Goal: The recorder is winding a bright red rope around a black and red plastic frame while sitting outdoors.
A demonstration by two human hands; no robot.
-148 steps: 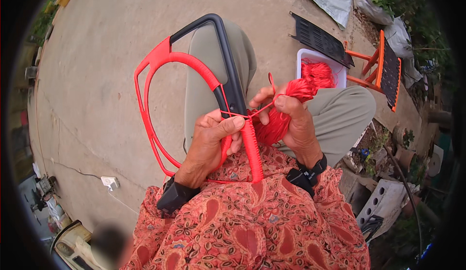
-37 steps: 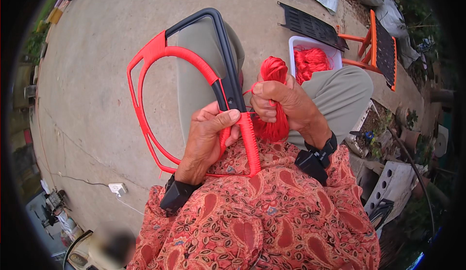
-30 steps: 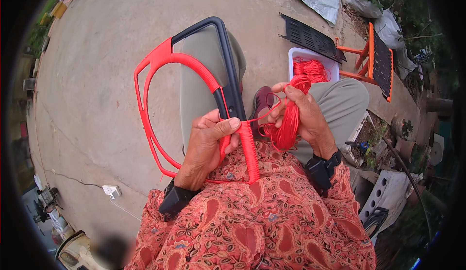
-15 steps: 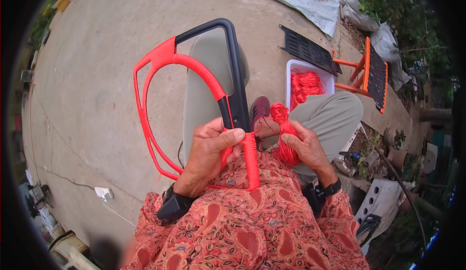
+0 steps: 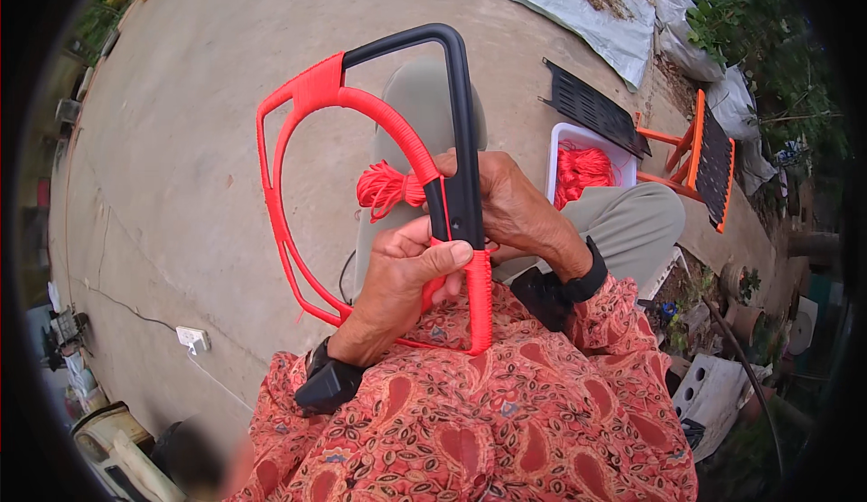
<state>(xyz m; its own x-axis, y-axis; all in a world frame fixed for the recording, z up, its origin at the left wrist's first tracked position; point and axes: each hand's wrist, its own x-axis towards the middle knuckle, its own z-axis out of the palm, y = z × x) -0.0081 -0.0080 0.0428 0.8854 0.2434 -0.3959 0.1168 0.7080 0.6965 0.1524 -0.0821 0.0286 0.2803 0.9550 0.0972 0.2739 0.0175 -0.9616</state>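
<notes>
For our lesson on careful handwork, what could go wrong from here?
Loose loops on the red cord bundle, inside the red-wrapped ring, might snag or tangle.
The left hand grips the black frame beside the upper end of the tight red coils; if it slipped, they could loosen.

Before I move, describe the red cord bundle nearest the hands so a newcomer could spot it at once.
Start at the big black frame, partly wrapped in red, in mid-view. Through its curved red loop, just above the left hand, shows the red cord bundle. Its strands loop loosely, unlike the tight wrapping, and it sits apart from the cord in the white tub.
</notes>
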